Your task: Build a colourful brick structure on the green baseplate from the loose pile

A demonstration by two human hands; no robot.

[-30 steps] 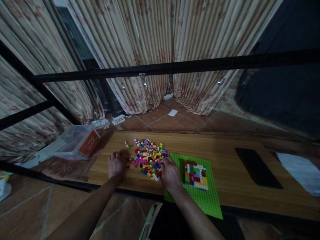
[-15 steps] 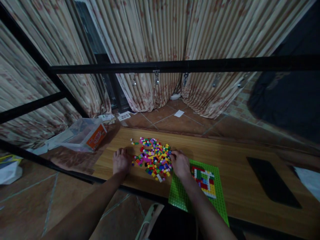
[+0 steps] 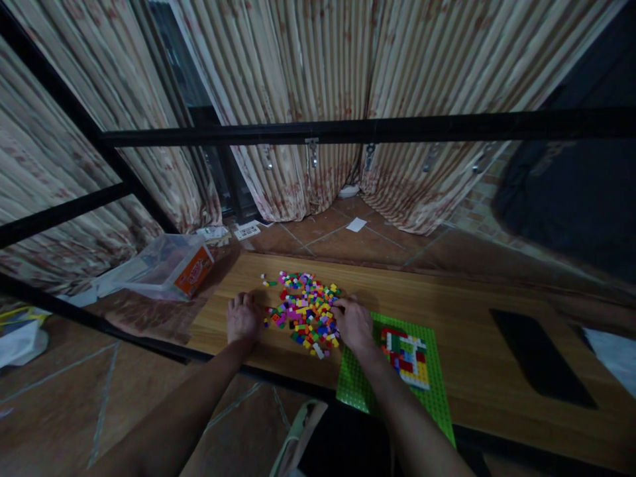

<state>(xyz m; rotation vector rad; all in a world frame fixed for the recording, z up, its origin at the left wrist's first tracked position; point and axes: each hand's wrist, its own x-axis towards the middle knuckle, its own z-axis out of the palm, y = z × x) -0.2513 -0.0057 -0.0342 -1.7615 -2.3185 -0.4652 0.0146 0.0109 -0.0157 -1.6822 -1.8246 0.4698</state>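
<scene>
Bricks (image 3: 305,315) were heaped on the table (image 3: 447,291) between the fingers of the left hand (image 3: 242,320) and right hand (image 3: 354,324). A baseplate (image 3: 437,397) was laid just right of them, a box (image 3: 166,265) well to their left.

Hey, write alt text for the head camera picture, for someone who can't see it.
On a wooden table, a person's left hand and right hand flank a pile of small coloured bricks, the right one touching its edge. A green baseplate carrying a patch of joined bricks lies just right of it; striped curtains hang behind.
</scene>
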